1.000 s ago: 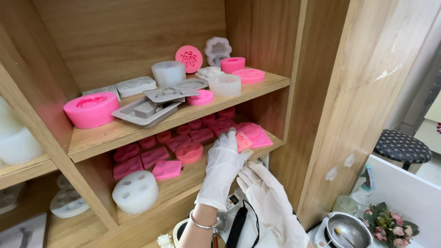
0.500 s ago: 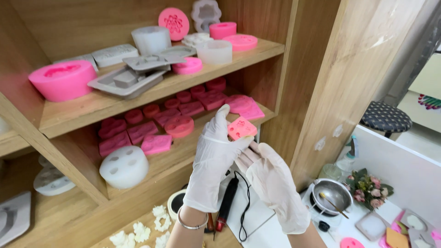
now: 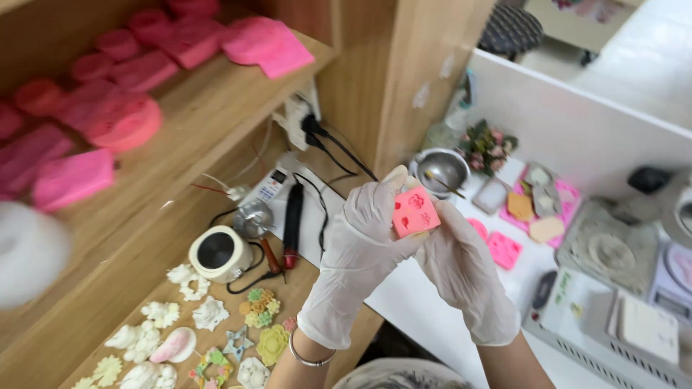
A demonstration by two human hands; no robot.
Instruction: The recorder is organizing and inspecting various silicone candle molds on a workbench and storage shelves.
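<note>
Both gloved hands are holding a small pink mould [image 3: 414, 212] up over the desk [image 3: 432, 317], well clear of the things below. The left hand [image 3: 358, 248] is gripping its near edge between thumb and fingers, and the right hand [image 3: 461, 277] is closing around its far side, so the cavity face is tilting toward the camera, likely for a look at the shapes. On the shelf [image 3: 216, 108] to the left, more pink moulds [image 3: 126, 122] are lying flat. Cast flowers [image 3: 259, 306] are spreading out beside a white pot [image 3: 218, 252].
</note>
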